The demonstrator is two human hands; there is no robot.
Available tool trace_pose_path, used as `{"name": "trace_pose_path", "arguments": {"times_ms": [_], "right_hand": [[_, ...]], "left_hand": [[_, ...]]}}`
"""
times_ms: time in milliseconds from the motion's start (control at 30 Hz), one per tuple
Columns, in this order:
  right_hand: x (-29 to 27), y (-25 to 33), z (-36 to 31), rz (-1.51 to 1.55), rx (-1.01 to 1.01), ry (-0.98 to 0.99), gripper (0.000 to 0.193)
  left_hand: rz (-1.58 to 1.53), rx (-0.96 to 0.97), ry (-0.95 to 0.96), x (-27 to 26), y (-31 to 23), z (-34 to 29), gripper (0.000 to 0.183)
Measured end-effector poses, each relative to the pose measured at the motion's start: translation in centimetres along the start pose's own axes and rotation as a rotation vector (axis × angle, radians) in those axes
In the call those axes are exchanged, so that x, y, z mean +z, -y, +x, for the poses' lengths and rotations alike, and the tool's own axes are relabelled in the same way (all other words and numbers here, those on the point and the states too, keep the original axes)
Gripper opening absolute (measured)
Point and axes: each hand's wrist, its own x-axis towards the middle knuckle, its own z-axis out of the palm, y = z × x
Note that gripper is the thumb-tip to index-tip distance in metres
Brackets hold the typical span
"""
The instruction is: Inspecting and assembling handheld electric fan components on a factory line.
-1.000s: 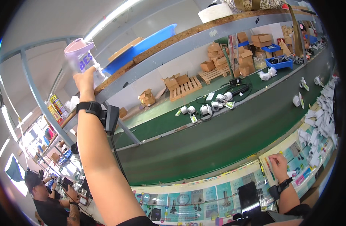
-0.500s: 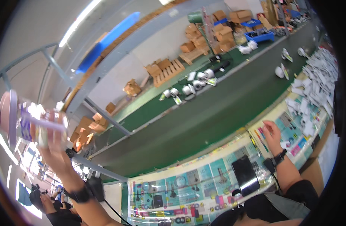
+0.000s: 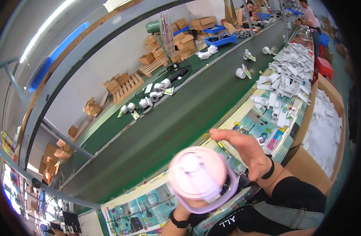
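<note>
A drinking cup with a pink lid (image 3: 198,170) and a lilac carrying handle is held up in front of me, its top tilted toward the view. My left hand (image 3: 183,212) grips it from below; the lid covers most of those fingers. To the right of the cup, my right hand (image 3: 247,153) is raised with its fingers stretched out and thumb apart, holding nothing. Both hands are above a worktable covered with a colourful printed sheet (image 3: 127,216). The phone-like black slab is mostly hidden behind the cup and hand.
Beyond the table runs a green conveyor belt (image 3: 149,153) carrying white round-headed devices (image 3: 241,73). A heap of white parts (image 3: 290,67) lies at right, beside an open cardboard box (image 3: 312,169) of white pieces. Grey metal framing (image 3: 26,145) rises at left. Two people work far back.
My left hand has brought the cup from the far left down to the middle, over the table. My right hand has moved left toward it. The view has turned right.
</note>
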Motion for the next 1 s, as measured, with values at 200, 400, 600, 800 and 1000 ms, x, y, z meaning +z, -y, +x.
{"name": "trace_pose_path", "arguments": {"times_ms": [200, 400, 600, 800, 1000], "right_hand": [[-2.3, 3.3, -0.2, -0.263, 0.155, 0.172, 0.064], [-2.4, 3.1, 0.6, -0.351, 0.254, 0.197, 0.047], [-2.2, 2.3, -0.3, -0.167, 0.36, 0.004, 0.038], [-2.3, 1.9, -0.3, 0.039, 0.56, -0.316, 0.041], [-3.0, 0.5, 0.1, 0.219, 0.562, -0.265, 0.022]], "left_hand": [[-0.018, -0.145, 0.212, 1.7, 8.0, -3.3, 0.102], [-0.022, -0.191, 0.362, 2.0, 12.1, -4.1, 0.092], [0.188, -0.18, 0.31, 1.4, 10.6, -4.1, 0.095], [0.073, -0.161, 0.433, 2.3, 11.3, -4.7, 0.1], [-0.183, -0.393, 0.423, 1.7, 11.1, -4.3, 0.072]]}}
